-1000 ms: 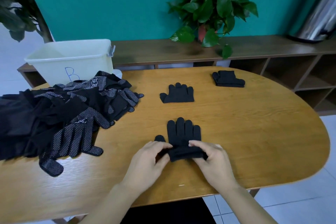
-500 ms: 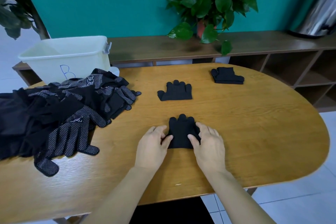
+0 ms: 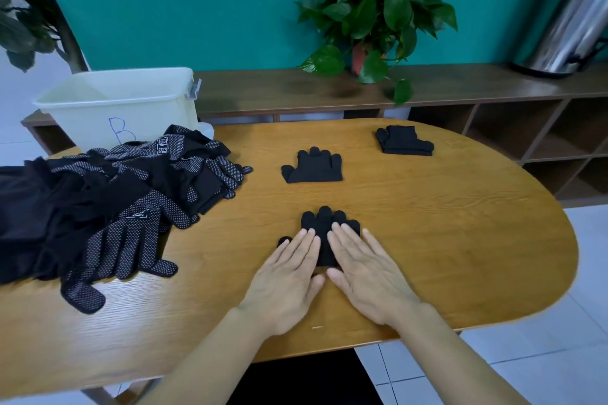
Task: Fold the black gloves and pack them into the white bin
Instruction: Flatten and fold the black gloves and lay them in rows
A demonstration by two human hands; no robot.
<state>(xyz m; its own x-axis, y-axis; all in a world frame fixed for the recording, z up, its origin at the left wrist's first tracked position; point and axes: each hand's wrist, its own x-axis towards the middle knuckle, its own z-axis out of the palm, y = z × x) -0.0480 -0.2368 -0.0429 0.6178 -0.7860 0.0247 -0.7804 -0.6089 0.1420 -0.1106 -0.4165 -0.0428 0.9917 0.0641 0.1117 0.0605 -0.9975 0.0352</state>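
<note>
Both hands, left (image 3: pixel 289 276) and right (image 3: pixel 365 270), press flat with no grip on the folded glove (image 3: pixel 324 230), fingertips toward 12 o'clock; bin (image 3: pixel 115 108) at 10 o'clock, nearer the left, across the desk (image 3: pixel 444 240)

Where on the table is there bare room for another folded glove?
Bare wood lies right of the right hand toward the table edge, and between the middle glove and far glove. The left is crowded by the glove pile.
</note>
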